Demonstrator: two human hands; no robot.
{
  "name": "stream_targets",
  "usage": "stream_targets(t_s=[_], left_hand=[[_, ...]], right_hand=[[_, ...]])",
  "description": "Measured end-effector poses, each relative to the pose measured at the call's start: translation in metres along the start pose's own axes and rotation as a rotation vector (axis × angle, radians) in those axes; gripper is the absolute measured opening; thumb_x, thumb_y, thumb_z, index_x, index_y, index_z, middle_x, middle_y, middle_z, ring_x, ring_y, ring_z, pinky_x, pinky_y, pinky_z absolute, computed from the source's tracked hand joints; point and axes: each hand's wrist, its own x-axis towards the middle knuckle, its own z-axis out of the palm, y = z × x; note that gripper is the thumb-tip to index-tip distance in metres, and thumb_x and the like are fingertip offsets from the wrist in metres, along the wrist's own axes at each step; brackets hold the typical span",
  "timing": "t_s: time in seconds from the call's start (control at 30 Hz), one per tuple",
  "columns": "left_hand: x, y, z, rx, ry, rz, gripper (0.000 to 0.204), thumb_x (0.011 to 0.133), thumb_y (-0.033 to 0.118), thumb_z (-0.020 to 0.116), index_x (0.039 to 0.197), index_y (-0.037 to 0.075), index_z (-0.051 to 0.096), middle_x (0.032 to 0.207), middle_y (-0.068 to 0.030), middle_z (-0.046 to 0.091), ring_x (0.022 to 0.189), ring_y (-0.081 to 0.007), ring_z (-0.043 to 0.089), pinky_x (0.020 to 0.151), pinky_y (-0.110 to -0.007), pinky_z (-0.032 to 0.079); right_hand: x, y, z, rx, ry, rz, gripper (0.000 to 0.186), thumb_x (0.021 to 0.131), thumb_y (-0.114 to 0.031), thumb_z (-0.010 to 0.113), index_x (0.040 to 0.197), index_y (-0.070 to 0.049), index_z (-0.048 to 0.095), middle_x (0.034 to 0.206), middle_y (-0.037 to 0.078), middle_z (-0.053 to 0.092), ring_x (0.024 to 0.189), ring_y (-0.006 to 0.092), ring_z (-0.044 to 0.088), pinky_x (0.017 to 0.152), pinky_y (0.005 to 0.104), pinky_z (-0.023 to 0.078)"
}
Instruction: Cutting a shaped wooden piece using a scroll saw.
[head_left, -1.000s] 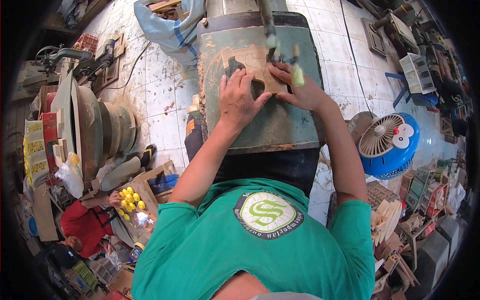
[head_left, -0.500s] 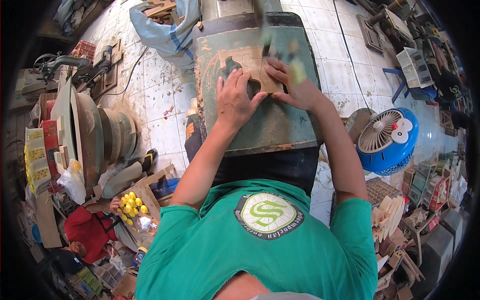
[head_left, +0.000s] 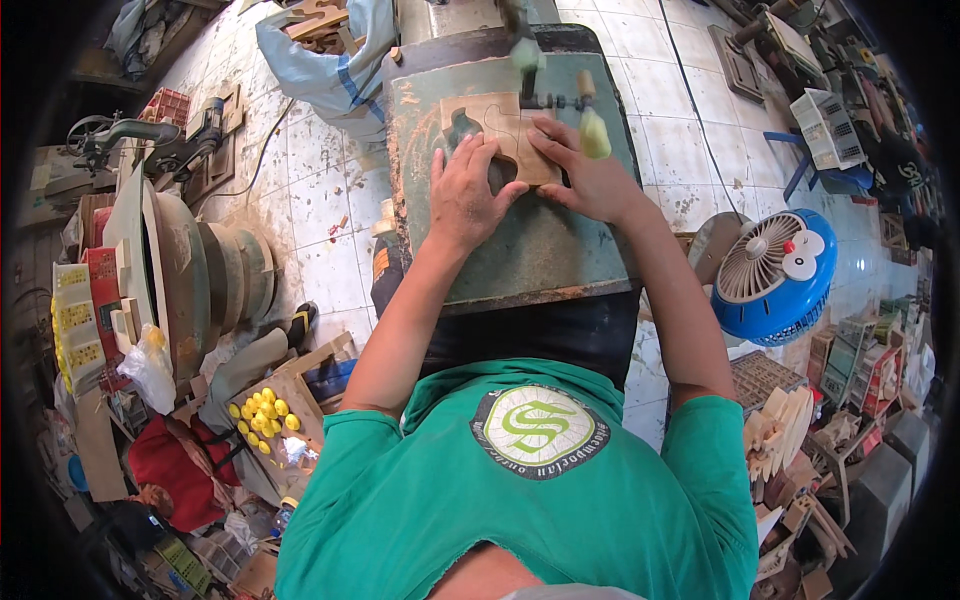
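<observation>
A flat wooden board [head_left: 484, 112] with a curved notch, a rounded cut-out and a drawn curvy line lies on the green, worn metal table of a machine [head_left: 520, 250]. My left hand [head_left: 466, 195] is spread on the board's left part, fingers stretched forward and thumb pointing right beside the cut-out. At the board's right near corner, my right hand [head_left: 590, 175] grips with fingers on top and thumb at the near edge. The machine's dark upright part [head_left: 528, 80] comes down at the board's far right edge, where the contact point is hard to see. A yellow-green knob [head_left: 594, 135] overhangs my right hand.
A blue fan [head_left: 775, 270] stands to the right. A sack of wood pieces [head_left: 330, 65] is at the far left, with a large round machine [head_left: 190, 260] nearer. A co-worker in red [head_left: 185, 470] sits lower left by yellow rounded objects [head_left: 265, 410]. Cut wood pieces [head_left: 780, 430] are stacked lower right.
The board has turned slightly under my hands, and both hands have shifted a little with it. The co-worker's hand has drawn away from the yellow objects.
</observation>
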Motion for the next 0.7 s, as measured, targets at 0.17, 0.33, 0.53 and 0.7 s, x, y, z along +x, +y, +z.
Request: stream_targets(t_s=[0.17, 0.33, 0.53, 0.7], left_hand=[[0.006, -0.004, -0.006, -0.035, -0.018, 0.037, 0.067, 0.083, 0.039, 0.089, 0.138, 0.011, 0.061, 0.151, -0.0172, 0.063, 0.147, -0.0340, 0.054, 0.124, -0.063, 0.031], [0.010, -0.012, -0.005, -0.037, -0.037, 0.058, 0.067, 0.083, 0.040, 0.089, 0.138, 0.012, 0.062, 0.151, -0.0158, 0.063, 0.147, -0.0327, 0.054, 0.124, -0.062, 0.031], [0.014, -0.019, -0.004, -0.042, -0.051, 0.103, 0.070, 0.084, 0.042, 0.088, 0.141, 0.012, 0.061, 0.152, -0.0157, 0.063, 0.148, -0.0326, 0.054, 0.124, -0.062, 0.031], [0.018, -0.022, -0.009, -0.022, -0.113, 0.102, 0.071, 0.086, 0.043, 0.087, 0.144, 0.014, 0.059, 0.154, -0.0152, 0.061, 0.149, -0.0324, 0.052, 0.124, -0.061, 0.031]], right_hand=[[-0.002, -0.009, 0.002, -0.096, 0.026, 0.045, 0.083, 0.087, -0.028, 0.085, 0.161, -0.015, 0.050, 0.163, 0.012, 0.048, 0.145, 0.0375, 0.051, 0.120, 0.0456, 0.045], [-0.002, -0.016, 0.005, -0.042, 0.077, 0.086, 0.080, 0.083, -0.028, 0.088, 0.155, -0.012, 0.056, 0.160, 0.014, 0.051, 0.143, 0.0382, 0.053, 0.117, 0.0470, 0.048], [-0.004, -0.017, 0.011, -0.145, 0.125, 0.084, 0.080, 0.083, -0.028, 0.089, 0.154, -0.011, 0.056, 0.160, 0.012, 0.051, 0.140, 0.0363, 0.056, 0.114, 0.0467, 0.050], [-0.004, -0.026, 0.012, -0.109, 0.140, 0.126, 0.079, 0.083, -0.030, 0.089, 0.153, -0.011, 0.057, 0.157, 0.014, 0.055, 0.138, 0.0373, 0.057, 0.114, 0.0473, 0.049]])
